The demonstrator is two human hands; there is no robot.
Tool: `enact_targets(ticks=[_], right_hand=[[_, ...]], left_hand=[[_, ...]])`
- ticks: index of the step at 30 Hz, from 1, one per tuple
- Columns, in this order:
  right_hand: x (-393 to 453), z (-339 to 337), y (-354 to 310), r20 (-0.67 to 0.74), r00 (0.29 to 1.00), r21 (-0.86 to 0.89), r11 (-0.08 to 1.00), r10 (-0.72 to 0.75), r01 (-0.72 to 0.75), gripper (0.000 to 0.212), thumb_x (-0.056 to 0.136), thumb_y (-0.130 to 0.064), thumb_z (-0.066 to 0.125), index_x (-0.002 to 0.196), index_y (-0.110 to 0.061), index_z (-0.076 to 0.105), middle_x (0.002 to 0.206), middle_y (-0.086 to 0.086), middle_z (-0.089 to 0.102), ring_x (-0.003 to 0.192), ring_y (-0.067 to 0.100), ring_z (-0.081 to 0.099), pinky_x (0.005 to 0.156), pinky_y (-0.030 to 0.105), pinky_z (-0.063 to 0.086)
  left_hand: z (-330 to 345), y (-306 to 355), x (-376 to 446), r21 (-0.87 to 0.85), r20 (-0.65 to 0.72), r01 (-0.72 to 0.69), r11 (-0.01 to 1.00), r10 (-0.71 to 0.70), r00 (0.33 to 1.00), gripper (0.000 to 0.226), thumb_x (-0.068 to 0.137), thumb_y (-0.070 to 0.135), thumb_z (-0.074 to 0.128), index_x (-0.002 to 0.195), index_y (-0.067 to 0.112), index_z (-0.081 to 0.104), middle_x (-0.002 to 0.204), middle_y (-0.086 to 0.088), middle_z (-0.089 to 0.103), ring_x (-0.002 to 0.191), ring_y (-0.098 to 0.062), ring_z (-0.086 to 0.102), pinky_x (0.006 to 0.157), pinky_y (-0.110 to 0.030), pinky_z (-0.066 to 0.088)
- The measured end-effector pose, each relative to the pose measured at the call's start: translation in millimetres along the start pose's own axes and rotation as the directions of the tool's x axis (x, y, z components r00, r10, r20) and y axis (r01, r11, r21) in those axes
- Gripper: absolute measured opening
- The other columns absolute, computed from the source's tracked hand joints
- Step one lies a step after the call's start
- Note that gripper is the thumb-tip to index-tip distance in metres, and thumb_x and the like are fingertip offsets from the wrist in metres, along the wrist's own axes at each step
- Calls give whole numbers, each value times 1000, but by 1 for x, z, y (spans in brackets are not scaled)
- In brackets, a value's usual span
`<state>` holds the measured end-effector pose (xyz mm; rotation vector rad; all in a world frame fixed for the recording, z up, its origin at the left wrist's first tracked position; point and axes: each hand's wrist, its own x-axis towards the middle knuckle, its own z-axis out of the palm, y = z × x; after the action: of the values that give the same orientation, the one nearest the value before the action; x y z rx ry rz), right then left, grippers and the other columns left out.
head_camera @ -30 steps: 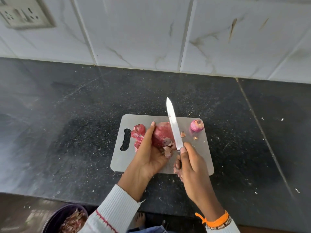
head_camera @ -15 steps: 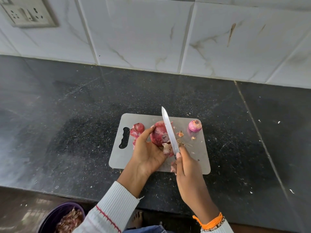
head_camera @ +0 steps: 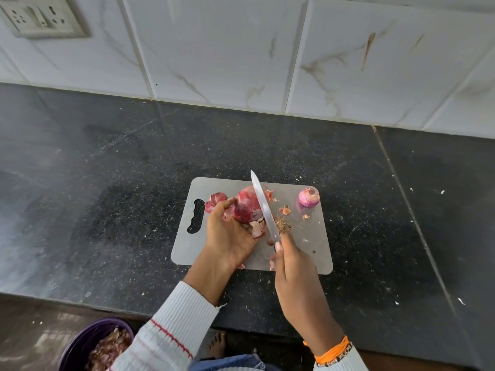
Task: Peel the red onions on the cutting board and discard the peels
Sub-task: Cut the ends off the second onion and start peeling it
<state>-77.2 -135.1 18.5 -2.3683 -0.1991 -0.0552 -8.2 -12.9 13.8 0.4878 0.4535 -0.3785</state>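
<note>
Onion (head_camera: 245, 206) held over the board (head_camera: 214, 253), skin partly lifted. My left hand (head_camera: 230, 234) cups it; right hand (head_camera: 293, 266) grips the knife (head_camera: 263, 207), blade against the onion. Mid-peel, I judge. Next: strip the loose skin (head_camera: 256, 227), drop it into the bin (head_camera: 80, 341). Peeled onion (head_camera: 308, 197) sits at the far right corner.

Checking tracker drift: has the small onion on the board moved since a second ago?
No. The small onion sits at the same far right corner of the cutting board; only the view shifted.
</note>
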Motion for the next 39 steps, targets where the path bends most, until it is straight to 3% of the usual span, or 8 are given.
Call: enact_targets(ticks=[3, 9, 17, 22, 30, 33, 37, 39], right_hand=[[0, -1, 0, -5, 1000, 1, 1000, 24, -24, 31, 99, -25, 30, 127, -20, 40, 91, -2, 60, 86, 9, 59, 75, 31, 53], [3, 4, 0, -62, 997, 23, 999, 40, -39, 34, 97, -23, 31, 131, -19, 38, 86, -5, 54, 79, 9, 55, 65, 21, 42], [4, -2, -6, 6, 994, -64, 992, 110, -109, 23, 98, -20, 32, 121, -20, 37, 94, 3, 62, 87, 17, 63, 73, 31, 53], [10, -27, -18, 79, 989, -125, 985, 129, -119, 16, 98, -18, 31, 111, -19, 41, 84, -3, 54, 84, 19, 62, 69, 31, 47], [19, -46, -20, 127, 979, -119, 983, 157, -143, 17, 100, -24, 30, 105, -22, 46, 66, -12, 41, 56, 3, 40, 48, 14, 28], [21, -37, -23, 75, 989, -107, 987, 129, -120, 16, 100, -22, 29, 106, -19, 43, 73, -7, 48, 70, 15, 57, 57, 24, 37], [20, -11, -29, -5, 995, -166, 981, 99, -99, 26, 100, -23, 27, 121, -13, 37, 90, 6, 62, 84, 26, 64, 66, 34, 46], [18, 0, -27, -37, 996, -217, 973, 77, -83, 35, 99, -20, 32, 131, -6, 34, 96, 11, 65, 84, 29, 66, 68, 38, 50]], left_hand=[[2, 1, 0, 91, 1, -39, 995, 39, 999, 54, 82, 32, 46, 123, -2, 54, 116, -18, 59, 104, -28, 55, 99, -38, 42], [11, -2, 3, 300, 19, -109, 948, 108, 994, 42, 96, 36, 41, 104, 2, 65, 98, -13, 69, 85, -18, 65, 80, -29, 53], [13, -6, 6, 448, 99, -176, 877, 147, 984, 37, 99, 29, 35, 84, 4, 58, 43, -1, 58, 37, -5, 54, 60, -18, 53], [9, 4, 5, 611, 109, -274, 742, 265, 958, 26, 94, 28, 48, 111, 11, 57, 103, -10, 65, 92, -16, 64, 76, -24, 50], [-1, 7, 4, 772, 199, -321, 549, 270, 942, 43, 78, 46, 54, 114, 23, 54, 111, -1, 61, 106, -14, 59, 90, -31, 48], [6, 2, 5, 741, 167, -314, 594, 289, 943, 46, 82, 49, 50, 115, 18, 57, 110, -6, 67, 104, -17, 63, 91, -32, 47], [21, -7, 8, 567, 110, -207, 798, 175, 978, 55, 98, 42, 28, 77, 3, 61, 42, -5, 57, 41, -9, 56, 52, -19, 50], [24, -11, 10, 471, 61, -155, 869, 143, 988, 58, 98, 45, 27, 68, 5, 56, 35, -2, 50, 30, -7, 48, 39, -14, 44]])
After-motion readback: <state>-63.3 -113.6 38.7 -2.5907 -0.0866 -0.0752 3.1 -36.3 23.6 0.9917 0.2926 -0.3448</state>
